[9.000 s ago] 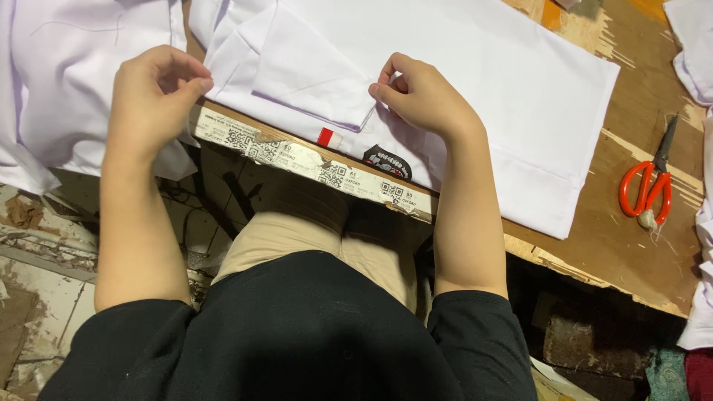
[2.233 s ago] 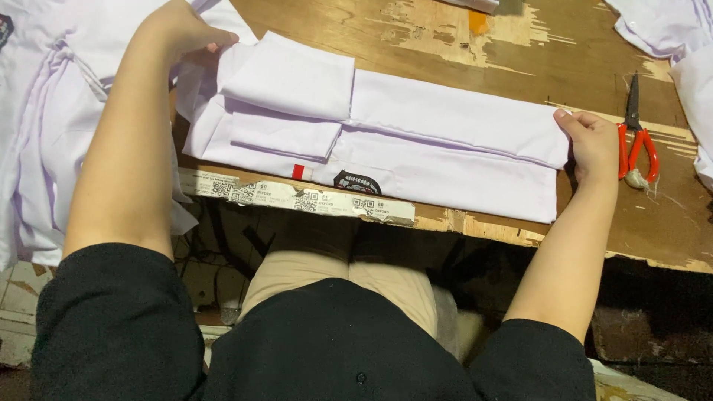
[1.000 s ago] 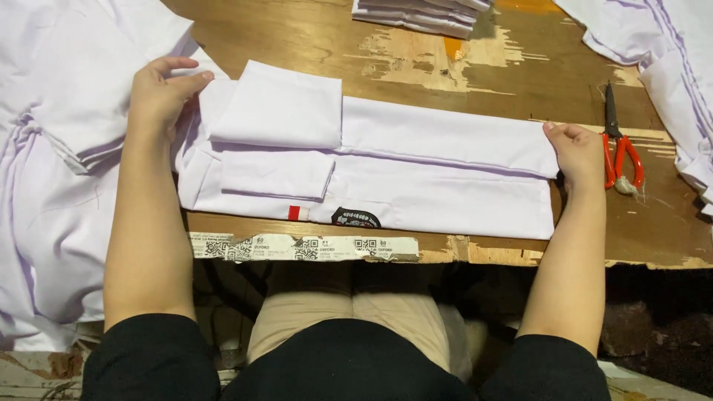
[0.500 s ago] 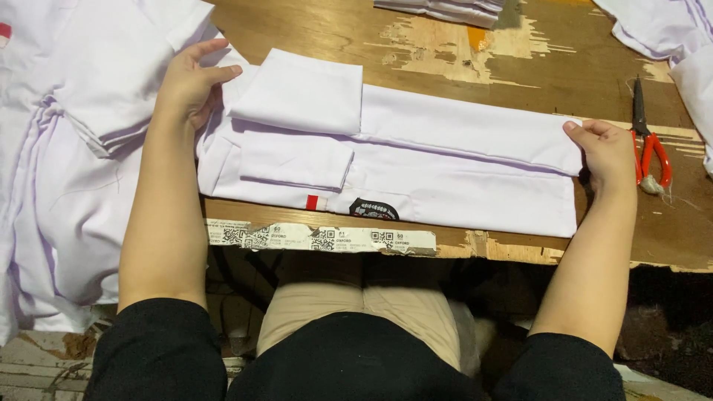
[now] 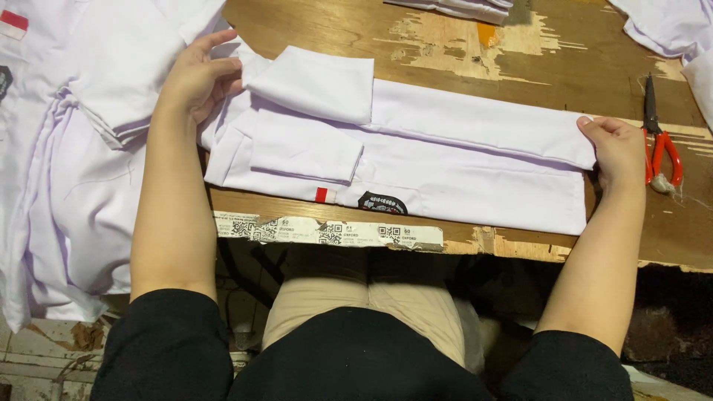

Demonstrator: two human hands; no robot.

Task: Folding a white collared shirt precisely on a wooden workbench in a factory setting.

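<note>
Lay flat across the near edge of the wooden bench (image 5: 445, 52): a white folded shirt (image 5: 460, 160), long and narrow, sleeves doubled over on its left part, a small red tag and a dark round badge near its front hem. Left hand (image 5: 194, 78) rested on the collar end, fingers loosely spread, thumb touching the folded sleeve. Right hand (image 5: 618, 148) pinched the opposite end of the cloth between thumb and fingers. Just beside that hand, red-handled scissors (image 5: 659, 145) on the bench. Heaped at far left, more white garments (image 5: 67, 148). Stuck along the bench edge, a strip of paper labels (image 5: 327, 232).
</note>
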